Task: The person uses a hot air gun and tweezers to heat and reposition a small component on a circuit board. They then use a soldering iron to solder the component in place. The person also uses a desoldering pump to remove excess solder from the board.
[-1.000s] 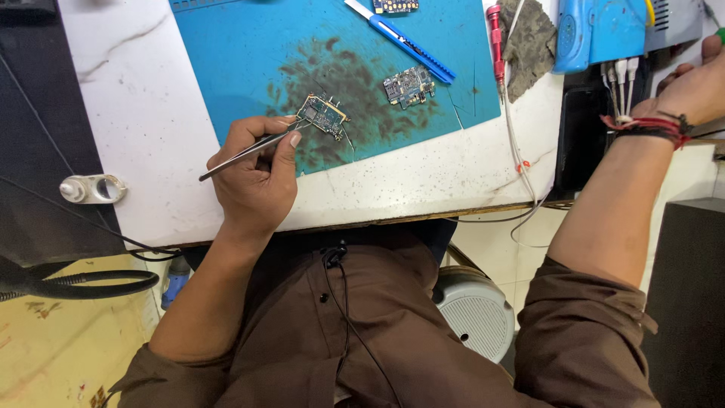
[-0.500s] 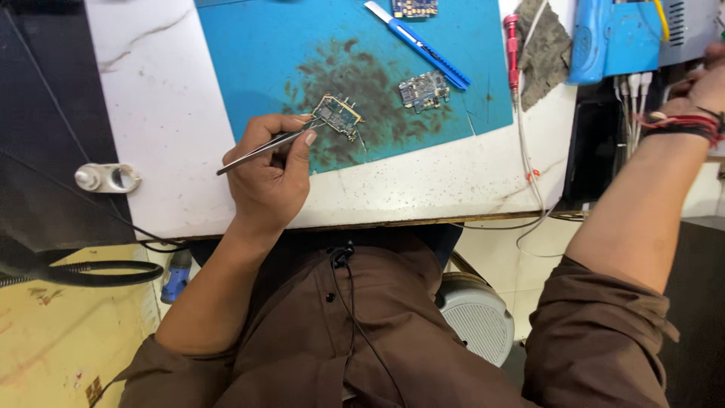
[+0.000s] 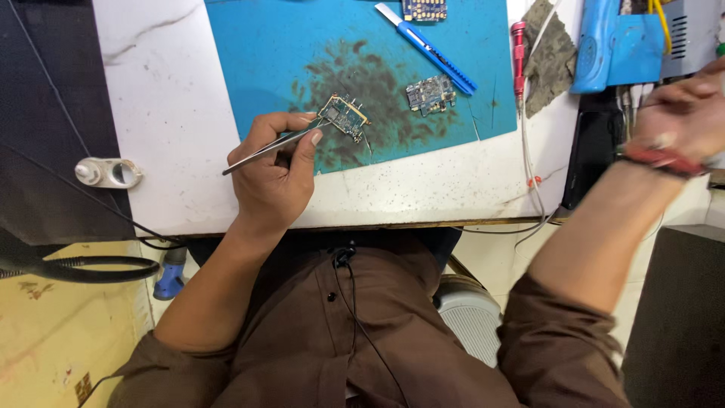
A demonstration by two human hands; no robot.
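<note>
The left hand [image 3: 273, 172] pinches tweezers [image 3: 266, 147], whose tips grip a small board [image 3: 345, 115] held just over the stained blue mat [image 3: 264, 53]. At two o'clock from it a second board [image 3: 430, 94] lies on the mat, a blue knife [image 3: 427, 47] beyond. Far off at three o'clock the right hand [image 3: 680, 113], blurred, is raised near a blue tool [image 3: 615, 41]; its grip I cannot tell.
</note>
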